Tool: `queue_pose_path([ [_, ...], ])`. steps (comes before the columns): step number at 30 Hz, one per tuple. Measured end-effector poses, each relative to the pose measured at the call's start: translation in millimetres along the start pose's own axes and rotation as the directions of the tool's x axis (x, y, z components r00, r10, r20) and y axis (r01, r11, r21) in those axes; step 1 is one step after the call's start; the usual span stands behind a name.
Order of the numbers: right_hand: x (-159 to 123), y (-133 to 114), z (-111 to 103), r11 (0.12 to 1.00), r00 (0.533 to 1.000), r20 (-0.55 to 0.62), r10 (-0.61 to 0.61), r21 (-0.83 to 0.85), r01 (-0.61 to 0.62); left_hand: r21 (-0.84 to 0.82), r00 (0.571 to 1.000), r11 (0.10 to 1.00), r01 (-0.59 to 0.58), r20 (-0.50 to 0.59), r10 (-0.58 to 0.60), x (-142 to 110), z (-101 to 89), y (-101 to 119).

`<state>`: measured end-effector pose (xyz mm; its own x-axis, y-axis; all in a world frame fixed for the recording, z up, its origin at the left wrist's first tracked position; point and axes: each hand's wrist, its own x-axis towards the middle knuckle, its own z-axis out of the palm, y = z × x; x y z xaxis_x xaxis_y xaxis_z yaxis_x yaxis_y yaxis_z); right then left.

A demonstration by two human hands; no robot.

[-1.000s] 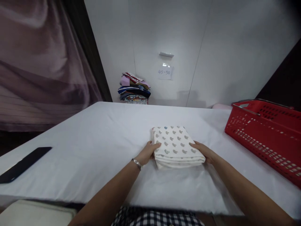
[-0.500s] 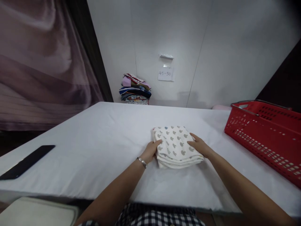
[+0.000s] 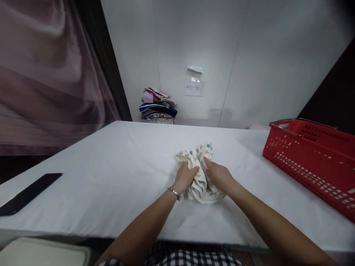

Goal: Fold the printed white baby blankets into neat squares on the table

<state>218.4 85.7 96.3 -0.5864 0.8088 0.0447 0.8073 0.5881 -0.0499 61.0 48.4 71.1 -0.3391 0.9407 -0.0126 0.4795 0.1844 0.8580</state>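
Note:
A white cloth (image 3: 201, 183) with grey mushroom-like prints and a few blue and red marks is bunched up between my two hands, its middle squeezed into a crease. My left hand (image 3: 185, 178) grips its left side, thumb on top. On the right side my right hand (image 3: 219, 176) presses in, its fingers wrapped against the fabric. The cloth's lower part hangs in loose folds close to the white-covered table (image 3: 124, 177); whether it touches the table I cannot tell.
A red plastic basket (image 3: 310, 162) with metal handles stands at the right. Folded clothes (image 3: 158, 107) are stacked by the wall under a paper label (image 3: 194, 88) reading 45-50. A flat black object (image 3: 29, 194) lies at the table's left edge. A pale stool-like seat (image 3: 46, 253) is below left.
The cloth was a flat folded square held at its sides; now it is squeezed together and creased. My hands have moved closer to each other.

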Motion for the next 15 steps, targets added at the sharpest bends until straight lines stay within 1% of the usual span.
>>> queue_pose_path([
  [1,-0.3,0.2,-0.1,1.000,1.000,-0.004,-0.006,0.024,0.006,0.006,1.000,1.000,-0.011,-0.007,0.011,-1.5,-0.5,2.8],
  [3,-1.0,6.7,-0.1,0.992,1.000,-0.028,0.001,0.125,0.002,-0.008,0.999,0.999,-0.043,-0.029,0.043,-2.6,-3.7,6.7],
  [5,-1.4,20.6,2.6,0.959,0.996,-0.066,0.062,0.280,-0.041,-0.059,0.995,0.994,-0.088,-0.060,0.084,0.2,-10.2,6.0],
  [7,-1.0,39.0,10.2,0.879,0.979,-0.095,0.179,0.462,-0.116,-0.130,0.990,0.985,-0.113,-0.095,0.101,7.1,-18.3,-2.2],
  [8,-0.6,48.3,16.1,0.821,0.965,-0.097,0.242,0.550,-0.151,-0.167,0.991,0.981,-0.100,-0.105,0.083,11.8,-22.0,-9.4],
  [10,0.2,64.6,30.7,0.704,0.939,-0.067,0.338,0.680,-0.205,-0.250,0.996,0.968,-0.005,-0.083,-0.016,21.2,-26.9,-27.9],
  [11,0.4,70.7,38.3,0.665,0.934,-0.040,0.356,0.713,-0.223,-0.292,0.995,0.954,0.068,-0.048,-0.085,25.2,-27.9,-37.8],
  [12,0.3,75.3,45.3,0.646,0.934,-0.012,0.358,0.726,-0.238,-0.337,0.988,0.930,0.145,-0.001,-0.154,28.0,-28.3,-46.9],
  [13,0.0,78.4,50.9,0.646,0.936,0.013,0.352,0.720,-0.253,-0.383,0.976,0.898,0.216,0.050,-0.213,29.6,-28.2,-54.5],
  [15,-1.4,80.5,56.0,0.695,0.941,0.045,0.337,0.663,-0.280,-0.462,0.949,0.829,0.316,0.148,-0.279,28.8,-28.6,-63.1],
])
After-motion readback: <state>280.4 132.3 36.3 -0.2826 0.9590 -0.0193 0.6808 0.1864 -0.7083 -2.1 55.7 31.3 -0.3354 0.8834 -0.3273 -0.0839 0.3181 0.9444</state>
